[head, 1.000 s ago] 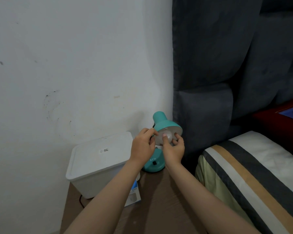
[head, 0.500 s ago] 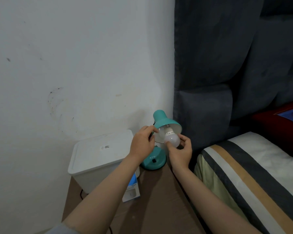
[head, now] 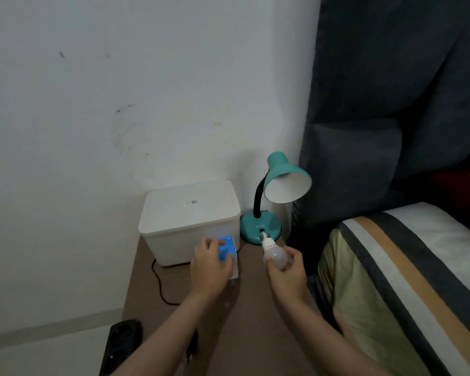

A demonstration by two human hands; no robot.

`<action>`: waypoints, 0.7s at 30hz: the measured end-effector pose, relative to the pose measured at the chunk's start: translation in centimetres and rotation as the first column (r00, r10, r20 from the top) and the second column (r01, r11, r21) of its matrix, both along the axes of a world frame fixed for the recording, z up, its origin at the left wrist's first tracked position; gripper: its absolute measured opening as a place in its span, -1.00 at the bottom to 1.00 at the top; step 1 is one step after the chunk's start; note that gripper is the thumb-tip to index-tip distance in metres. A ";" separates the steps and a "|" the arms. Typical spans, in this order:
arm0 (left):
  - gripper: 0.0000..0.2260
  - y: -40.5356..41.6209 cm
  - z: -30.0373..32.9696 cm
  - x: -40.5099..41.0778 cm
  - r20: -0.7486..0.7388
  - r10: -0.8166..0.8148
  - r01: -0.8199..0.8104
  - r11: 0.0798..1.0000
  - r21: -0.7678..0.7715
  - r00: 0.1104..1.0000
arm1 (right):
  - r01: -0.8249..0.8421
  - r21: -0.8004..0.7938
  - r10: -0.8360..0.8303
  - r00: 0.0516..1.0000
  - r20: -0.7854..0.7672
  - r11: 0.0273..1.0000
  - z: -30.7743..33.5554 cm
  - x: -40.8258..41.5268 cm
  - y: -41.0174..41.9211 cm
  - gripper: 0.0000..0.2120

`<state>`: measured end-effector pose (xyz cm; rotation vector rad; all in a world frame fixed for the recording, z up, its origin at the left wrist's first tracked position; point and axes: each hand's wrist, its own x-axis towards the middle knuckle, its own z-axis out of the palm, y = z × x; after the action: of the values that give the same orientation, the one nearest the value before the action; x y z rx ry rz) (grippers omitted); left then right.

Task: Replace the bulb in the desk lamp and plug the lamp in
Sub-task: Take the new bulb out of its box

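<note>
A teal desk lamp [head: 261, 226] stands at the back of a brown bedside table [head: 255, 321], its shade [head: 286, 181] tilted toward me with no bulb showing inside. My right hand [head: 285, 270] holds a white bulb [head: 274, 252] in front of the lamp's base, screw cap pointing up and away. My left hand [head: 210, 264] grips a small blue and white bulb box [head: 228, 249] standing on the table beside the storage box. The lamp's dark cord [head: 159, 283] runs down the table's left side.
A white lidded storage box [head: 190, 210] sits left of the lamp against the wall. A black power strip [head: 122, 341] lies on the floor at lower left. A bed with a striped blanket [head: 407, 280] and a dark padded headboard [head: 391, 104] fills the right.
My right hand has drawn the bulb out of the shade and down toward me. My left hand has left the shade and dropped onto the blue box. The view has tilted down.
</note>
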<state>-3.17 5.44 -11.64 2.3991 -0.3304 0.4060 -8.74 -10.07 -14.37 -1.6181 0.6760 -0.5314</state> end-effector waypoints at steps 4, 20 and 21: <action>-0.53 1.0 -1.3 -0.1 -0.097 0.131 -0.134 0.991 -0.027 0.987 | -0.055 -0.072 0.037 0.973 -0.228 0.996 -1.9 1.6 0.9 -0.62; -0.66 0.8 -2.8 0.8 -0.167 0.093 -0.135 0.954 -0.267 0.982 | -0.215 -0.499 0.200 0.976 -0.084 0.840 -1.6 3.3 2.3 -0.63; -0.65 0.8 -3.0 0.9 -0.159 0.099 -0.139 0.954 -0.266 0.982 | -0.229 -0.519 0.260 0.966 -0.014 0.823 -1.1 3.2 2.5 -0.70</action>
<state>-2.31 6.24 -14.63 2.1644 -0.0579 0.3074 -5.54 -7.61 -15.43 -2.1520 0.2760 -0.5986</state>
